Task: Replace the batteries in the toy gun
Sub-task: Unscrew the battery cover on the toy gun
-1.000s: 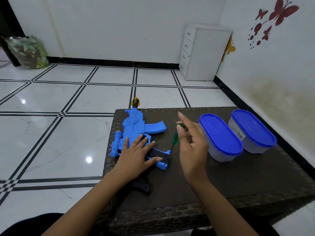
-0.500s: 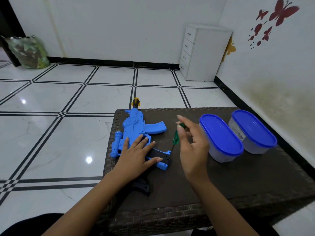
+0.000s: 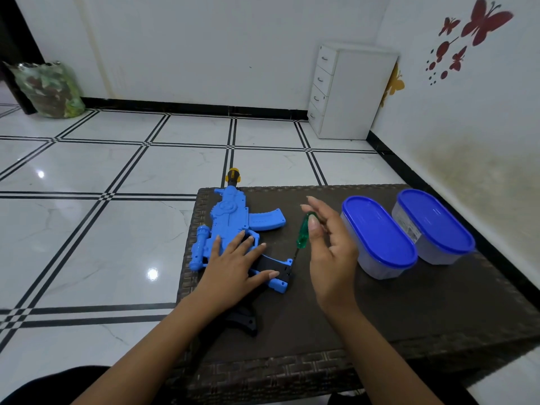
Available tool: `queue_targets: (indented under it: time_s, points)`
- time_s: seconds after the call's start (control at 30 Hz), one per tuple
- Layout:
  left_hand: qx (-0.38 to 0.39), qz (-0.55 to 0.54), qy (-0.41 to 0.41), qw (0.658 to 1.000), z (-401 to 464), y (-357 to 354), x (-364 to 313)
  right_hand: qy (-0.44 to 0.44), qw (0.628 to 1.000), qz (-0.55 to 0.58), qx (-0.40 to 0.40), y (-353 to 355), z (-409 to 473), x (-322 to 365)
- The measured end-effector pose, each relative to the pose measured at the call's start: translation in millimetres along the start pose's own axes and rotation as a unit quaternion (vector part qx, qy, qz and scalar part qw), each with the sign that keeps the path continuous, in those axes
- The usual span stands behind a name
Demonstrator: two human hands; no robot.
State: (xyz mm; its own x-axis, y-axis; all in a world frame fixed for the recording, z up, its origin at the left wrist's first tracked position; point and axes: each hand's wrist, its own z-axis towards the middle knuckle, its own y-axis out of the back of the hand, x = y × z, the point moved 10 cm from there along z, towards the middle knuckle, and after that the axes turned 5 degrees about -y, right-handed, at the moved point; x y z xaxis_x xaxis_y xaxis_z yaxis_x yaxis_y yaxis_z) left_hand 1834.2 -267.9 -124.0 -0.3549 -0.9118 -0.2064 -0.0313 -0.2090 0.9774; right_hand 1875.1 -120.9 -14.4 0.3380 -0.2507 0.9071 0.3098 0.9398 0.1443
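R hand (image 3: 330,252) pinches green screwdriver (image 3: 304,230) handle w/ fingertips, tip down at the toy gun (image 3: 233,226) grip's black cover. L hand (image 3: 233,267) lies flat, fingers straight, pinning gun on worktop (image 3: 409,311). Gun's prob light, stiff plastic, likely to skid; hold by body.

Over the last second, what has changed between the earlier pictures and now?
Almost nothing. The right hand keeps its fingertips on the green handle of the screwdriver, whose tip stays at the toy gun; only its fingers shift slightly, as if turning the handle. The left hand still presses flat on the gun. Both blue-lidded containers and the table are unchanged.
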Motion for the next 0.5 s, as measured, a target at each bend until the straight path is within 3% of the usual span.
queue_targets:
  time_s: [0.23, 0.4, 0.5]
  points:
    - [-0.001, 0.002, 0.003, 1.000, 0.0, 0.8, 0.3, 0.031, 0.999, -0.014, -0.025, 5.1, -0.6, 8.1]
    - [-0.006, -0.021, 0.009, 1.000, 0.4, 2.0, 2.0, -0.012, 1.000, 0.018, -0.005, 1.4, 1.5, -1.8]
    - [-0.011, -0.053, 0.010, 0.998, 1.4, 2.9, 2.7, 0.011, 1.000, 0.009, -0.010, 2.9, 0.1, 1.9]
